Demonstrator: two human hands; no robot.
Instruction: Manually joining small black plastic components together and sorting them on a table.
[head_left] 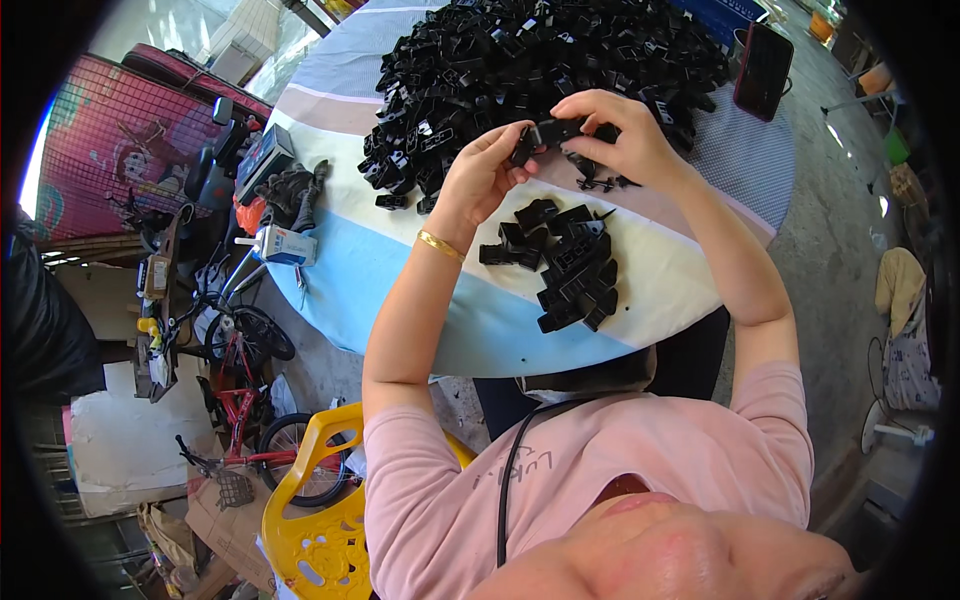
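Both my hands meet over the table on a small black plastic part (pixel 547 136), its exact kind too small to make out. My left hand (pixel 487 172), with a gold bracelet at the wrist, pinches its left end. The fingers of my right hand (pixel 625 140) close on its right end from above. Just beyond them spreads a large heap of similar black plastic parts (pixel 470 70). A smaller pile of black parts (pixel 578 265) lies nearer to me. Thin black scraps (pixel 605 183) rest below my right hand.
A striped cloth covers the round table (pixel 440 325). At its left edge are a white-and-blue carton (pixel 287 246), a dark crumpled cloth (pixel 295 195) and a box (pixel 264 160). A phone (pixel 763 72) stands at the right. A yellow chair (pixel 320 500) and a red bicycle (pixel 238 400) are at left.
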